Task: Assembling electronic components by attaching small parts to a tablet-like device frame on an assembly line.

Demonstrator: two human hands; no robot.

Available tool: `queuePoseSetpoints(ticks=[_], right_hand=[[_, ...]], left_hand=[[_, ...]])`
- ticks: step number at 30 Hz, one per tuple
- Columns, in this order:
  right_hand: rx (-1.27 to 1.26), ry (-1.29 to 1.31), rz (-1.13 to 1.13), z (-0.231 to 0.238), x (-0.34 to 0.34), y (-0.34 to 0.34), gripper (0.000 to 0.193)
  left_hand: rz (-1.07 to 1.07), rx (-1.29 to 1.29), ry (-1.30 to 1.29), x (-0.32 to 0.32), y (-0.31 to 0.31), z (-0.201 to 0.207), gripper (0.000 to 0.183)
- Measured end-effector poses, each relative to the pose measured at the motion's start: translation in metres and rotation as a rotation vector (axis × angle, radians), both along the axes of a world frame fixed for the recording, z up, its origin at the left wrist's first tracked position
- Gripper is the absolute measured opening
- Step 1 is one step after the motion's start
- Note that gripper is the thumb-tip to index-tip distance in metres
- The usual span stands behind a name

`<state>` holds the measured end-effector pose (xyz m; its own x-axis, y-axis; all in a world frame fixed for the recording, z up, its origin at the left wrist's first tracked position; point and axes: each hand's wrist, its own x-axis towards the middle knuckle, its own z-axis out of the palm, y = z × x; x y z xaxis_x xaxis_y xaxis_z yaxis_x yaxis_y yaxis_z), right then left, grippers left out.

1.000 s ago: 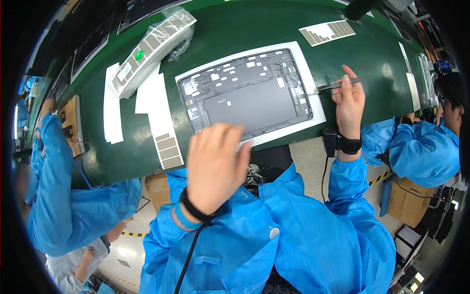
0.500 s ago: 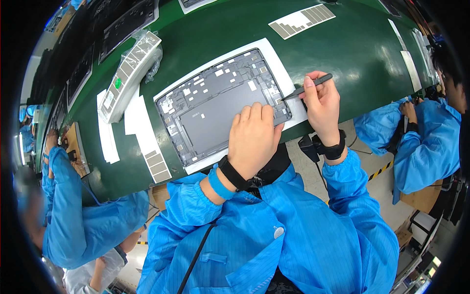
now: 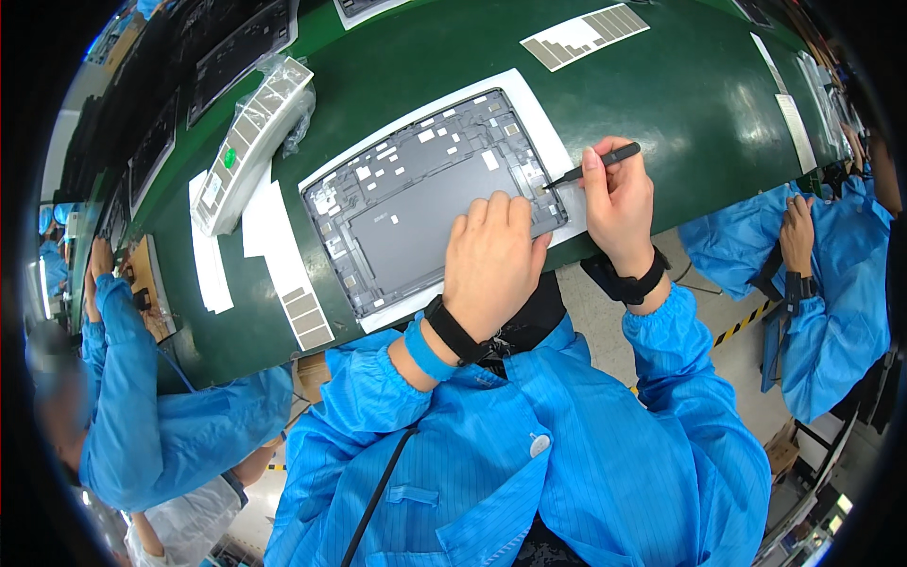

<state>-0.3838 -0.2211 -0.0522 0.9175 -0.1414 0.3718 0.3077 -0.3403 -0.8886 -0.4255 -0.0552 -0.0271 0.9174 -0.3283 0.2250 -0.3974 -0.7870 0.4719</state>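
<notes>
A grey tablet back housing (image 3: pixel 406 227), dotted with small white patches, lies on a white sheet (image 3: pixel 540 128) on the green table. My left hand (image 3: pixel 491 260) rests flat on the housing's near right part, fingers stretched out and thumb by the near edge. Between the thumb and fingers of my right hand (image 3: pixel 619 208) is a pair of black tweezers (image 3: pixel 605 163). Their tips point left and reach the housing's right border. Whether anything sits between the tips is too small to tell.
To the left stands a stack of label sheets (image 3: pixel 248 142) in clear plastic, beside white strips (image 3: pixel 269 217). A sheet of grey stickers (image 3: pixel 586 36) lies at the far side. Co-workers in blue sit at left (image 3: pixel 179 406) and right (image 3: pixel 822 274).
My right hand and the tweezers have barely shifted, with the tips still at the housing's right border. The co-worker at right has moved an arm and hand.
</notes>
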Motion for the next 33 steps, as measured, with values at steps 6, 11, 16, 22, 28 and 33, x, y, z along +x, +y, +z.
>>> queuePoseSetpoints(ticks=[6,11,16,22,28,33], right_hand=[[-0.064,-0.019,-0.004,0.006,-0.002,0.004,0.009],[-0.128,-0.004,-0.02,0.011,-0.005,0.005,0.009],[-0.205,-0.027,-0.029,0.019,-0.006,0.009,0.01],[-0.209,-0.022,-0.018,0.017,-0.007,0.01,0.011],[-0.234,-0.022,-0.031,0.018,-0.01,0.01,0.01],[-0.245,-0.032,-0.041,0.017,-0.01,0.011,0.01]], left_hand=[[0.002,-0.001,-0.005,0.0,0.0,-0.001,0.027],[0.005,0.006,-0.011,0.0,0.0,-0.001,0.027],[0.005,0.014,-0.008,0.001,-0.001,-0.002,0.027],[0.02,0.036,0.007,-0.001,-0.003,-0.002,0.028],[0.041,0.173,-0.127,-0.003,-0.016,0.0,0.051],[0.017,0.277,-0.167,-0.002,-0.02,-0.008,0.053]])
